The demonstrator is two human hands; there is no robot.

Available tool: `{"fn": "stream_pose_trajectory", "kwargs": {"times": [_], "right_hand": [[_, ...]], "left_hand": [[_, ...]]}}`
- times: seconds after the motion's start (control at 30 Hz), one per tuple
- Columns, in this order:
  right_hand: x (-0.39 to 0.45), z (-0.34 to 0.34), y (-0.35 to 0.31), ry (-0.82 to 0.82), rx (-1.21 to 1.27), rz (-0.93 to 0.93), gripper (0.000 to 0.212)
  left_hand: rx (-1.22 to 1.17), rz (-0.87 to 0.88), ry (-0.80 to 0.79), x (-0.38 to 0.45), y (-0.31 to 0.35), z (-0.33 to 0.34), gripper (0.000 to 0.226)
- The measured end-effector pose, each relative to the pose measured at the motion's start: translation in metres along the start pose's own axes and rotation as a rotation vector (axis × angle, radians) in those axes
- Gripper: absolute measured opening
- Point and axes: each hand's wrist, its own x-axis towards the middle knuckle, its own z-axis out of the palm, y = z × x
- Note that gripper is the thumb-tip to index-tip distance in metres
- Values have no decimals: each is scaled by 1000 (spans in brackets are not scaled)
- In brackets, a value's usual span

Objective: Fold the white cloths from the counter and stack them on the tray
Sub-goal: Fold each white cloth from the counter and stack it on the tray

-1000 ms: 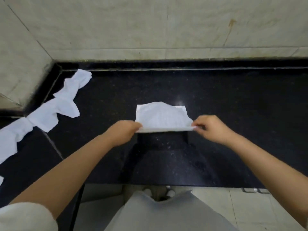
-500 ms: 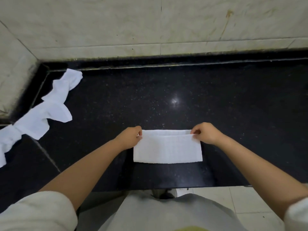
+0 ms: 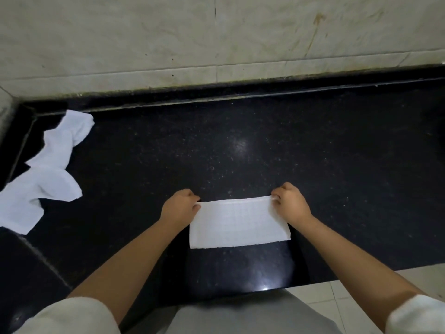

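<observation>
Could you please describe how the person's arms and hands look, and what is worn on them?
Both forearms are bare from the sleeves down. Each arm wears a short, loose, off-white sleeve: the left sleeve and the right sleeve. The left hand and the right hand have no gloves; I see no rings, watch or bracelets on them.

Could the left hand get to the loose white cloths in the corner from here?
Probably yes: bare counter separates the left hand from the loose cloths, but it must first release the folded cloth.

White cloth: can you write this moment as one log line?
folded white cloth flat on black counter | left hand, right hand pinch far corners | tray unseen
</observation>
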Motion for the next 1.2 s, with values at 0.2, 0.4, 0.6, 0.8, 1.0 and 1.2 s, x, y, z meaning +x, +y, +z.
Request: {"fn": "stream_pose_trajectory", "kwargs": {"times": [0.2, 0.4, 0.6, 0.8, 1.0, 1.2], "right_hand": [[2, 2, -1, -61, -164, -78, 35], [7, -12, -4, -57, -198, -142, 26], [-3, -60, -22, 511, 14, -408, 12], [-41, -3, 5, 389, -62, -364, 11], [-66, 28, 16, 178, -47, -175, 20], [-51, 6, -11, 112, -38, 335, 34]], "left_hand": [[248, 157, 1, -7, -1, 4, 32], [42, 18, 62, -12, 10, -10, 22], [-92, 205, 494, -23, 5, -69, 34], [175, 305, 218, -54, -10, -14, 25], [218, 270, 40, -74, -13, 20, 29], [106, 78, 68, -44, 23, 6, 47]]}}
